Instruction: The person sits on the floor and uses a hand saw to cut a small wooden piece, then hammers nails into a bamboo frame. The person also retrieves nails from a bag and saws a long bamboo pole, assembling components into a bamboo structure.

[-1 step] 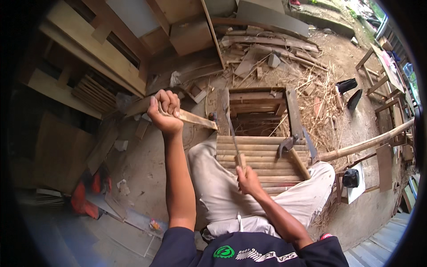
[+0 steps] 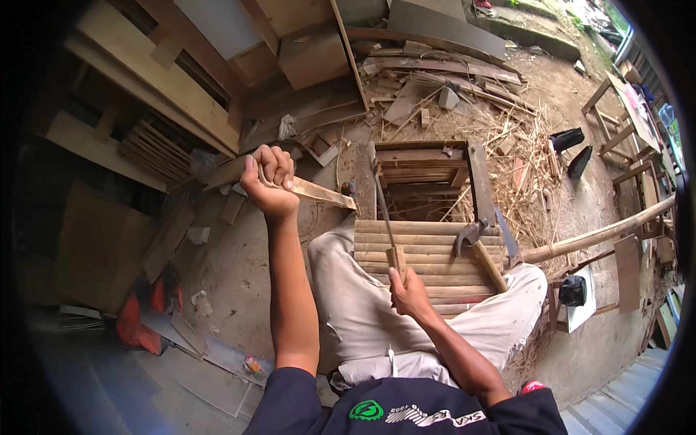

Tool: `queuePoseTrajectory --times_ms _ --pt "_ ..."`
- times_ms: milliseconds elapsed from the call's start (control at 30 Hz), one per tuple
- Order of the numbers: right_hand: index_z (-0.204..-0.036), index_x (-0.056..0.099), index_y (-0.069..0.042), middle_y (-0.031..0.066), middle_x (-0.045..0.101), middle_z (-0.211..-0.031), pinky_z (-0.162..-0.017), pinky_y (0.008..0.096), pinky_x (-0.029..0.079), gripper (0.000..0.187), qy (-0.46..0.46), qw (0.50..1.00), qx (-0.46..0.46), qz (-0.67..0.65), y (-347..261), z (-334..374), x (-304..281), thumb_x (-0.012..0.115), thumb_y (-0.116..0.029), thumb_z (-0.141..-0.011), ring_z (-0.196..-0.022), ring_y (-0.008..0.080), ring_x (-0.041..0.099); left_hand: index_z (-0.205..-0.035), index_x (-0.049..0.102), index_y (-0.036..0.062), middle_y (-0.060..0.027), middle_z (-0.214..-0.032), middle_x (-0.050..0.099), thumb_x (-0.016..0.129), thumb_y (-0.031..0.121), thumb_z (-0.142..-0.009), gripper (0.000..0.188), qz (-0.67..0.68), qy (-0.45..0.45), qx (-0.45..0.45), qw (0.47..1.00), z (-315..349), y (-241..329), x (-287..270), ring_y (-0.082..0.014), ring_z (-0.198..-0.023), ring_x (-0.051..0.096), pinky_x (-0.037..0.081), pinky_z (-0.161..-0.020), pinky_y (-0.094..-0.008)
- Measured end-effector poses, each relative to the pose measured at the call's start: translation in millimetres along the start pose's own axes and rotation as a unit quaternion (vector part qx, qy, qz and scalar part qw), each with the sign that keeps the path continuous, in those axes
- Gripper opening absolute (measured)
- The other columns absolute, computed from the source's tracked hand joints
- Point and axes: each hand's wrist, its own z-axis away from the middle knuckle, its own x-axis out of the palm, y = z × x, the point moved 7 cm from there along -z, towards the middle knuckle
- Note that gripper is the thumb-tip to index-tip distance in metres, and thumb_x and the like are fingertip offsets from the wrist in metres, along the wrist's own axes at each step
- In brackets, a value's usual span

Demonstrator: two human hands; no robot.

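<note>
My left hand (image 2: 272, 181), raised left of my lap, is closed around a split bamboo strip (image 2: 325, 194), whose far end reaches the left side of a wooden frame. Above my lap, my right hand (image 2: 409, 292) grips the wooden handle of a long-bladed knife (image 2: 396, 259). Its thin dark blade points away from me, near the strip's end; whether they touch I cannot tell. Beneath it, bamboo slats (image 2: 380, 238) cover the near part of the wooden frame (image 2: 478, 181). On the slats rests a claw hammer (image 2: 487, 265), its head toward the far side.
A saw blade (image 2: 509, 235) leans beside my right knee. To the right extends a long bamboo pole (image 2: 580, 241). Beyond the frame lie bamboo shavings (image 2: 518, 156) and piled wood scraps (image 2: 449, 72). Wooden furniture panels (image 2: 159, 72) stand at the far left.
The knife's blade has swung slightly to the right, with a small shift of my right hand. My left hand and the bamboo strip stay almost still.
</note>
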Motion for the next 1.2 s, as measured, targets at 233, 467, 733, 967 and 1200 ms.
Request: queuePoseTrajectory --times_ms 233,467,733,967,1200 --pt "-0.095 0.047 0.002 0.0298 0.062 -0.073 -0.063 0.05 0.048 0.035 0.071 0.975 -0.178 0.112 -62 6 -24 0.055 -0.031 -0.098 -0.07 0.0471 0.063 -0.06 0.026 0.0149 0.0018 -0.05 0.026 0.036 0.04 -0.094 0.044 0.039 -0.033 0.009 0.999 10 0 4 -0.0085 -0.042 0.019 0.019 -0.04 -0.0237" --pt "-0.1 0.045 0.004 0.0359 0.059 -0.076 -0.065 0.055 0.045 0.034 -0.011 0.953 -0.283 0.108 -94 4 24 0.057 -0.029 -0.096 -0.076 0.0547 0.059 -0.059 0.027 0.0153 0.0012 -0.05 0.027 0.038 0.04 -0.092 0.043 0.042 -0.018 -0.005 0.999 11 -7 0 -0.0081 -0.041 0.019 0.018 -0.039 -0.0238" --pt "-0.108 0.057 0.008 0.0336 0.064 -0.082 -0.073 0.053 0.05 0.048 0.033 0.981 -0.031 0.189 -54 -24 -7 0.054 -0.038 -0.095 -0.084 0.0496 0.064 -0.058 0.027 0.0147 0.001 -0.049 0.027 0.039 0.042 -0.091 0.044 0.046 -0.043 0.006 0.998 17 -1 12 -0.0085 -0.042 0.02 0.017 -0.041 -0.0245" --pt "-0.103 0.054 0.007 0.0261 0.064 -0.071 -0.063 0.0474 0.051 0.045 0.008 0.989 0.062 0.132 -51 -6 -2 0.053 -0.038 -0.097 -0.064 0.0367 0.067 -0.059 0.025 0.0145 0.001 -0.05 0.026 0.037 0.041 -0.09 0.042 0.0 0.029 -0.008 1.0 5 -11 19 -0.0087 -0.042 0.019 0.017 -0.04 -0.0249" --pt "-0.102 0.045 0.004 0.0359 0.06 -0.075 -0.067 0.0585 0.045 0.039 -0.048 0.978 -0.183 0.089 -105 20 19 0.058 -0.033 -0.096 -0.076 0.0563 0.058 -0.061 0.022 0.0151 0.001 -0.051 0.024 0.033 0.04 -0.093 0.042 -0.043 0.119 0.038 0.991 -4 -13 14 -0.0087 -0.042 0.017 0.015 -0.039 -0.0252"
